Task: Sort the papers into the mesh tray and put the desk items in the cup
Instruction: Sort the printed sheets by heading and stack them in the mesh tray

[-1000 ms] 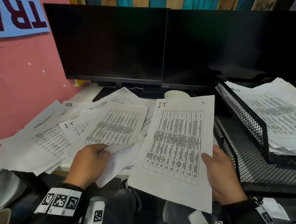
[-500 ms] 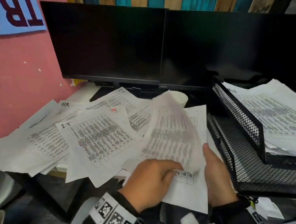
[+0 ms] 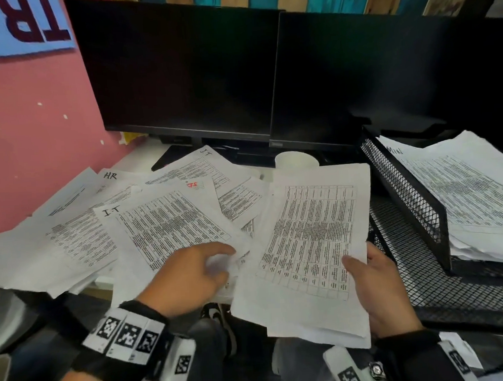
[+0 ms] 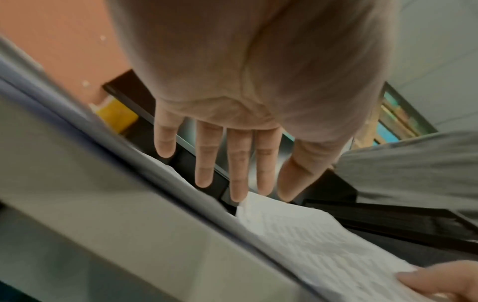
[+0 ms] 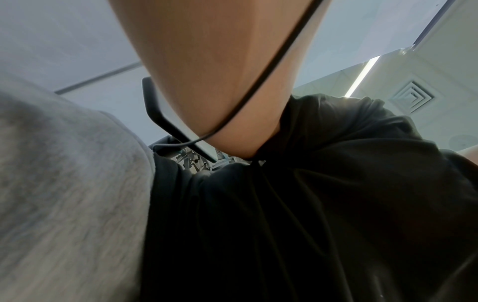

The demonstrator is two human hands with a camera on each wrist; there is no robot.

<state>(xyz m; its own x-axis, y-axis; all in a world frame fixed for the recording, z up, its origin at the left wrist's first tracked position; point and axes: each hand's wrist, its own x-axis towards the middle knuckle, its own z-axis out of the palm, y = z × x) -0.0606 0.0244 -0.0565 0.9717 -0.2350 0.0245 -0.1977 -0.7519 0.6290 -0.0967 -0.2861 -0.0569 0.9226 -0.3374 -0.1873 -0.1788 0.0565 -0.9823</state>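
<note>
My right hand [image 3: 367, 274] grips a stack of printed sheets [image 3: 311, 239] by its lower right edge, thumb on top, just left of the black mesh tray [image 3: 405, 199]. My left hand [image 3: 203, 268] hovers with straight fingers [image 4: 239, 163] over a loose sheet marked IT [image 3: 170, 229] on the desk and holds nothing. More sheets, one marked HR [image 3: 109, 176], are fanned out to the left. A white cup [image 3: 296, 160] stands behind the held stack. The right wrist view shows only a forearm and clothing.
The tray's upper tier holds a pile of papers [image 3: 466, 196]; its lower tier [image 3: 423, 271] shows bare mesh. Two dark monitors [image 3: 267, 73] stand along the back of the desk. A pink wall [image 3: 31, 129] closes the left side.
My left hand lifted a sheet from the desk, laid it on the stack in my right hand, let go and moved back left over the loose papers.
</note>
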